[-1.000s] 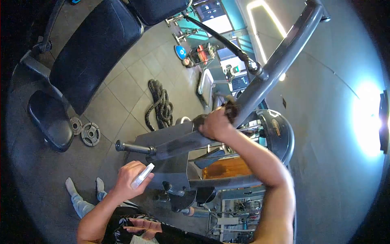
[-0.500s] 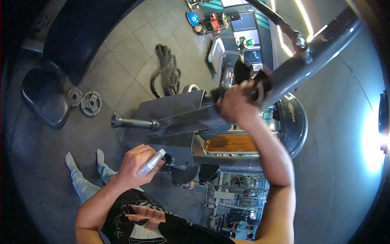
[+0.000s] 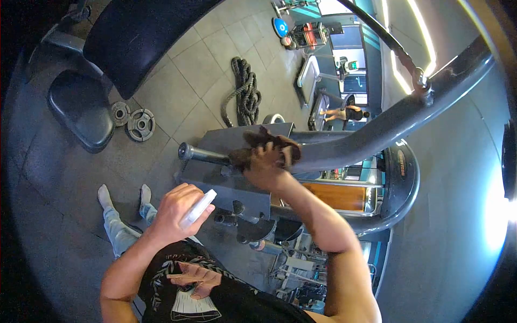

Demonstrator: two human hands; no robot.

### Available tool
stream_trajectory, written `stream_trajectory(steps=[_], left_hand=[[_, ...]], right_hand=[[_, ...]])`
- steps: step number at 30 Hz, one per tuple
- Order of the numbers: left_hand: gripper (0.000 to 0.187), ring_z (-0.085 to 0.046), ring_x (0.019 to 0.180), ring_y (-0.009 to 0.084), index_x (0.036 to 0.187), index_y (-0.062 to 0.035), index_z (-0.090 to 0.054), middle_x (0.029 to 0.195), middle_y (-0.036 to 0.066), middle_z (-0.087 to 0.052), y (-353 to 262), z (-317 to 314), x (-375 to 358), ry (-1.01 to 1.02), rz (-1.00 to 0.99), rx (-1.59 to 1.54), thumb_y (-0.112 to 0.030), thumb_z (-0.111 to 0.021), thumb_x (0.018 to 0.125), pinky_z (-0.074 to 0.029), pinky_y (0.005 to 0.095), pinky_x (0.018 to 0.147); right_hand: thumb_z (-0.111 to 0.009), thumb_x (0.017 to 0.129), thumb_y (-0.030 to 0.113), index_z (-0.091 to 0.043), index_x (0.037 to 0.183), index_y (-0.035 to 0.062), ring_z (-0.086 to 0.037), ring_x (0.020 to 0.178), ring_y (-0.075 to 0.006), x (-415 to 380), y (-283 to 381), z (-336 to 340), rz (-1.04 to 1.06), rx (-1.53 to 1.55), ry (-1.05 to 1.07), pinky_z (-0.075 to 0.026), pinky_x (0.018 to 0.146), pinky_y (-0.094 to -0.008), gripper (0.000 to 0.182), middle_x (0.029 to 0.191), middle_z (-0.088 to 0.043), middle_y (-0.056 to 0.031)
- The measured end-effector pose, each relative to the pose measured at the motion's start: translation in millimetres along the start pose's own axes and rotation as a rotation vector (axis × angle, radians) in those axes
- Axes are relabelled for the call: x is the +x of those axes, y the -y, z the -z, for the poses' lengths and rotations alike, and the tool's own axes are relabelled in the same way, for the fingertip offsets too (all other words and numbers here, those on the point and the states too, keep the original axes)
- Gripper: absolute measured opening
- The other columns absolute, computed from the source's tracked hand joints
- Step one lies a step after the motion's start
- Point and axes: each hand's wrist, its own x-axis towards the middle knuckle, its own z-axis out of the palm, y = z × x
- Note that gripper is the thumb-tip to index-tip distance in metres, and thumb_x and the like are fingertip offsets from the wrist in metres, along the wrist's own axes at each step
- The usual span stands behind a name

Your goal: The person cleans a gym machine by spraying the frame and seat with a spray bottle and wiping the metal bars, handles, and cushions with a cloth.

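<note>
In my left hand is a small translucent white bottle, gripped between curled fingers and thumb. Its lower part is hidden by the hand. My right hand, slightly blurred, is closed on a dark brown cloth. The cloth lies against the thick grey metal beam of a gym machine. Just left of the cloth, a round-ended metal peg sticks out from the machine. A dark panel of the machine lies behind the peg and the cloth.
The view is turned sideways. Two weight plates lie on the tiled floor near a black padded seat. A coiled battle rope lies farther off. Another person is by the treadmills. A cable joins the beam.
My right hand has moved the cloth left and downward in the picture along the beam, toward the peg. My left hand keeps hold of the bottle. The view has shifted slightly.
</note>
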Motion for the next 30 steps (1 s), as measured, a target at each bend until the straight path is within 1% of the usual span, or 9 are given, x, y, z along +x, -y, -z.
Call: stream_trajectory(steps=[2,6,11,14,15,18,23,26,30], left_hand=[[0.018,-0.057,0.070,0.0338,0.081,0.0004,-0.062,0.076,0.014,-0.059,0,-5,6,0.033,-0.010,0.013,-0.015,-0.071,0.082,-0.045,0.0416,0.065],[0.018,-0.058,0.071,0.0339,0.082,0.0001,-0.062,0.077,0.014,-0.061,0,-22,18,0.085,-0.073,0.004,-0.015,-0.071,0.082,-0.047,0.0419,0.065],[0.017,-0.059,0.072,0.0336,0.084,-0.0010,-0.063,0.078,0.014,-0.062,-5,-46,32,0.083,-0.125,-0.043,-0.015,-0.072,0.081,-0.048,0.0424,0.065],[0.016,-0.058,0.071,0.0359,0.083,-0.0004,-0.061,0.078,0.015,-0.060,-10,-53,36,0.113,-0.131,-0.055,-0.011,-0.072,0.078,-0.046,0.0426,0.066],[0.016,-0.057,0.071,0.0359,0.083,-0.0002,-0.061,0.077,0.015,-0.060,-9,-54,32,0.106,-0.119,-0.069,-0.011,-0.072,0.079,-0.046,0.0424,0.066],[0.017,-0.057,0.070,0.0358,0.082,0.0007,-0.060,0.076,0.015,-0.059,-5,-51,25,0.093,-0.081,-0.081,-0.012,-0.071,0.080,-0.046,0.0422,0.066],[0.017,-0.058,0.070,0.0354,0.081,0.0017,-0.060,0.076,0.016,-0.059,-6,-39,14,0.089,-0.045,-0.050,-0.012,-0.070,0.081,-0.046,0.0424,0.066],[0.018,-0.058,0.070,0.0353,0.080,0.0017,-0.060,0.076,0.016,-0.060,-7,-40,14,0.051,-0.070,-0.059,-0.014,-0.070,0.082,-0.045,0.0428,0.065],[0.019,-0.058,0.068,0.0354,0.079,0.0013,-0.060,0.075,0.016,-0.060,-10,-38,13,0.043,-0.043,-0.039,-0.015,-0.069,0.083,-0.045,0.0428,0.064]], right_hand=[[-0.045,0.092,0.053,-0.062,0.123,0.0026,-0.035,0.133,-0.0468,-31,-27,-11,0.015,-0.153,-0.272,-0.030,0.099,-0.0692,0.062,0.135,-0.050,-0.0263],[-0.049,0.089,0.056,-0.059,0.128,-0.0020,-0.031,0.138,-0.0457,-74,-77,107,-0.349,-0.105,0.164,-0.030,0.106,-0.0591,0.071,0.136,-0.050,-0.0231],[-0.057,0.085,0.049,-0.064,0.124,0.0019,-0.038,0.136,-0.0384,-118,-100,147,-0.288,-0.487,-0.122,-0.025,0.111,-0.0538,0.062,0.137,-0.055,-0.0194],[-0.052,0.089,0.053,-0.062,0.126,0.0007,-0.037,0.136,-0.0405,-107,-83,131,-0.447,-0.543,-0.044,-0.021,0.111,-0.0596,0.065,0.139,-0.053,-0.0192],[-0.053,0.087,0.051,-0.072,0.108,0.0011,-0.039,0.133,-0.0406,-100,-83,110,-0.436,-0.558,-0.185,-0.026,0.109,-0.0584,0.057,0.132,-0.057,-0.0211],[-0.051,0.088,0.052,-0.073,0.103,0.0047,-0.041,0.130,-0.0398,-68,-69,69,-0.460,-0.419,-0.178,-0.031,0.103,-0.0609,0.054,0.126,-0.059,-0.0236],[-0.056,0.086,0.036,-0.071,0.105,0.0034,-0.061,0.101,-0.0421,1,-33,25,0.049,-0.071,0.095,-0.042,0.091,-0.0620,0.040,0.102,-0.067,-0.0229],[-0.050,0.087,0.041,-0.074,0.081,0.0139,-0.066,0.080,-0.0362,28,9,22,0.048,-0.077,0.097,-0.045,0.076,-0.0583,0.036,0.082,-0.070,-0.0106],[-0.050,0.086,0.049,-0.074,0.096,0.0107,-0.064,0.083,-0.0392,20,31,1,0.021,-0.244,-0.109,-0.043,0.083,-0.0593,0.046,0.088,-0.069,-0.0156]])
